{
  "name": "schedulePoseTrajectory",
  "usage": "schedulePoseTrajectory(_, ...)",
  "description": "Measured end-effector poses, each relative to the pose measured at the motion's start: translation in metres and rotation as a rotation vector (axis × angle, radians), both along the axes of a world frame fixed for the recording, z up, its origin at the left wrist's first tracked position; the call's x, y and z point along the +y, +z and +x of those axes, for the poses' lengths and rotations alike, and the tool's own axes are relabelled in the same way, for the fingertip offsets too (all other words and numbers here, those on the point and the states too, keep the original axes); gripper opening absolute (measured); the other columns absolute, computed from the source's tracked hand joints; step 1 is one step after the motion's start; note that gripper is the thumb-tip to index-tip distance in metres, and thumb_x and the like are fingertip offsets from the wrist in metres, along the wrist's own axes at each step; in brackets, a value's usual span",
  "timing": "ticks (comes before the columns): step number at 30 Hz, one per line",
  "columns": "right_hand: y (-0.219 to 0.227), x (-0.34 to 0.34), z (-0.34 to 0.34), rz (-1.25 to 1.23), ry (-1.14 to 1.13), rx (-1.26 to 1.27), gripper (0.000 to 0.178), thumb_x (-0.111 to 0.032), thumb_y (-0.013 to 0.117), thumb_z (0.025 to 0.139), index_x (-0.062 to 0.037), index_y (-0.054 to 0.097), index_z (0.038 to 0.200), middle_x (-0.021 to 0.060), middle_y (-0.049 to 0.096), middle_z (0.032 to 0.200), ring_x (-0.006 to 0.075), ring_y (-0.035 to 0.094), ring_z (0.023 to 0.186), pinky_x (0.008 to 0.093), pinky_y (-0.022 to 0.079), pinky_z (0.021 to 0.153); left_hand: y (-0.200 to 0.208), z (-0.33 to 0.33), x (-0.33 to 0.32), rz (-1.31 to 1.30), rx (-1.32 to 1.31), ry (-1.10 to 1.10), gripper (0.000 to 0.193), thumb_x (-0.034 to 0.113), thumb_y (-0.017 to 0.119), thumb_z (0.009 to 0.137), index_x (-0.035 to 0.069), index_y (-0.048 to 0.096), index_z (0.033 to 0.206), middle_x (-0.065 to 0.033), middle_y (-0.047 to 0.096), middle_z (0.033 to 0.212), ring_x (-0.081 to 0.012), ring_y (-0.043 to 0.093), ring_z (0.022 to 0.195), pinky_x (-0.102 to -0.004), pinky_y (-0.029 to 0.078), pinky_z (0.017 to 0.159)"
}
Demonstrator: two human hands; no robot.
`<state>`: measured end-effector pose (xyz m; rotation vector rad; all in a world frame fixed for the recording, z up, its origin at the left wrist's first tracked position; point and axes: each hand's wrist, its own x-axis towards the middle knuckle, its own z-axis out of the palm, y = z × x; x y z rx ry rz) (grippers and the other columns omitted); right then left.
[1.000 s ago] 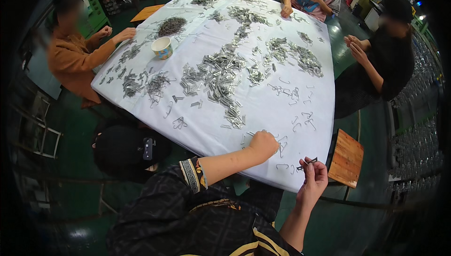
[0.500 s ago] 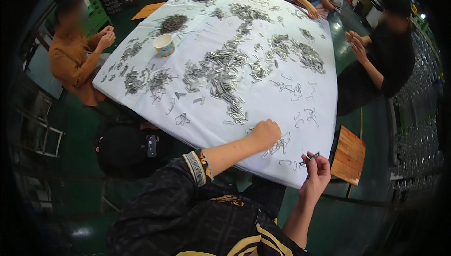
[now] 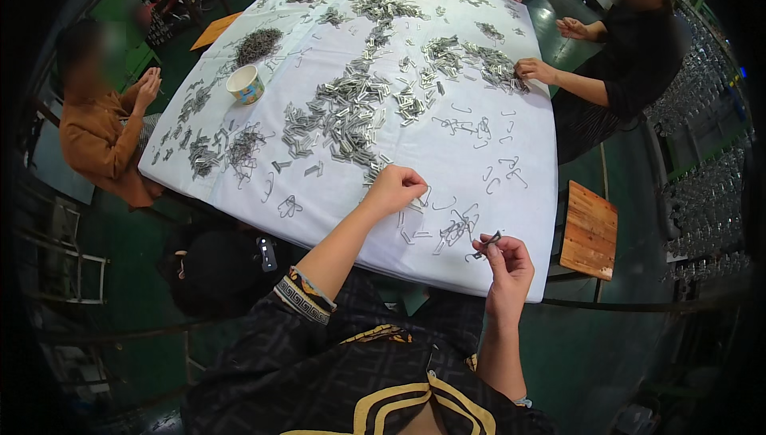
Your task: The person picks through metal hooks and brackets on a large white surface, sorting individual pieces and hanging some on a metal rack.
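My left hand is over the near end of the long heap of small silvery metal channel pieces, thumb and fingers pinched. What sits in the pinch, if anything, is too small to make out; a thin curved wire lies at the fingertips. My right hand is raised at the table's near right, its thumb and fingers closed on a small dark metal clip. Beside that hand a tangle of bent wire hooks lies on the white cloth. A few loose channel pieces are scattered between my hands.
More wire hooks and metal heaps spread over the white-covered table. A paper tub stands left of the middle. Co-workers sit around; one person's hand touches a heap at the right. A wooden stool stands beside the table.
My left hand has moved from beside the hook tangle to the channel pieces, its pinch now showing. My right hand still holds the clip, turned differently. The right-hand co-worker has reached onto the table.
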<state>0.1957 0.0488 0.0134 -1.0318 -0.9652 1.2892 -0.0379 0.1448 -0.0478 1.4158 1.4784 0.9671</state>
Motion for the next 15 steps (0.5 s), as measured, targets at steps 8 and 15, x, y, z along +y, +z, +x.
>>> schedulePoseTrajectory(8, 0.0, -0.004, 0.0, -0.01, -0.001, -0.011, 0.01, -0.002, 0.062, 0.089, 0.0021, 0.057, 0.096, 0.0168, 0.065, 0.1, 0.0245, 0.066, 0.091, 0.0336, 0.049, 0.086, -0.005, 0.014, 0.002, 0.275, 0.655, -0.008, 0.012, 0.013, 0.069, 0.077, 0.002, 0.069, 0.078, -0.0115, 0.065, 0.081, -0.0275, 0.063, 0.076, -0.0338, 0.052, 0.069)
schedulePoseTrajectory(15, -0.005, -0.004, -0.001, -0.018, 0.019, -0.008, 0.009, -0.001, 0.061, 0.088, 0.0022, 0.057, 0.096, 0.016, 0.066, 0.1, 0.0238, 0.066, 0.091, 0.0335, 0.049, 0.086, -0.003, 0.045, 0.007, 0.307, 1.056, -0.069, 0.006, 0.006, 0.063, 0.071, 0.001, 0.066, 0.072, -0.0122, 0.061, 0.079, -0.0297, 0.062, 0.074, -0.0356, 0.054, 0.069)
